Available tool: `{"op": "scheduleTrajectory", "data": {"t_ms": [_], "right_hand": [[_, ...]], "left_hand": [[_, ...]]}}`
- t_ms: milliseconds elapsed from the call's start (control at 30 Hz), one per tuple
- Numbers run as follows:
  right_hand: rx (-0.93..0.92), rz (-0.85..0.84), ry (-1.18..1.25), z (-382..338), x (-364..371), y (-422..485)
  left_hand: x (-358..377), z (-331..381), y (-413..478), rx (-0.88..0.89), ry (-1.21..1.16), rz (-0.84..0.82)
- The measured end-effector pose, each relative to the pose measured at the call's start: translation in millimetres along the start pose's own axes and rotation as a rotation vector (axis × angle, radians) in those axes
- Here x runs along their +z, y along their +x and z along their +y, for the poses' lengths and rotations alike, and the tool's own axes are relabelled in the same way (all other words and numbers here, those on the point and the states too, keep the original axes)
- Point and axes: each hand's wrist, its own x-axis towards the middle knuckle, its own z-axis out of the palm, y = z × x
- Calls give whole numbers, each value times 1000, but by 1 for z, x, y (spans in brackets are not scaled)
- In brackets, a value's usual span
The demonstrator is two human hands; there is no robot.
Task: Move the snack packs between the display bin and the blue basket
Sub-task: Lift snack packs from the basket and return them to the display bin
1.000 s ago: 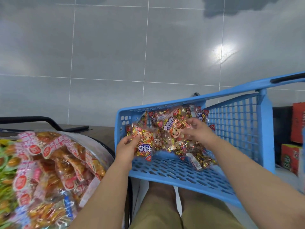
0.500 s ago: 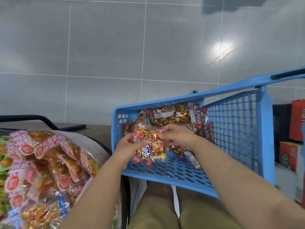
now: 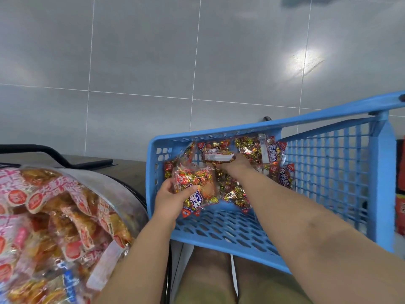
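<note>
- Mid-task by the look of it: blue basket (image 3: 219, 235), centre to right of the frame and tipped toward the camera, holding a heap of snack packs (image 3: 260, 154) against its far wall.
- Left hand (image 3: 173, 198), lower centre, clamped on one pack (image 3: 197, 187) of gold-wrapped sweets, thumb across its front, held over the basket's near left corner.
- Right hand (image 3: 234, 164), reaching deeper, closed on a second pack (image 3: 215, 155) at the top of the heap; fingers mostly hidden under the wrapper.
- Display bin (image 3: 122, 187), lower left of the frame, already heaped with pink-and-orange packs (image 3: 65, 216) of a different kind; none of the gold kind visible there.
- Judged direction: out of the basket, toward the bin, though not certain from this view alone.
- Left to do, as a judgement: carry the two held packs across, then the several remaining in the basket.
</note>
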Motion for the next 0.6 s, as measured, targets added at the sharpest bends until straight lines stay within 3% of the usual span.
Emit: {"op": "scheduleTrajectory", "data": {"t_ms": [67,167,300,500,600], "right_hand": [[-27,-59,81,9,-1,-11],[-56,-13,239,22,-12,-34],[-84,-23,285,34,-37,-68],[-259,-2,229,27,-80,-136],[-494,-53,242,10,-95,-185]], "left_hand": [[-1,0,-1,-1,-3,9],[-2,2,-8,-9,-5,18],[-4,10,-29,13,-3,22],[-9,24,-88,42,-158,80],[-17,32,-128,10,-250,10]]}}
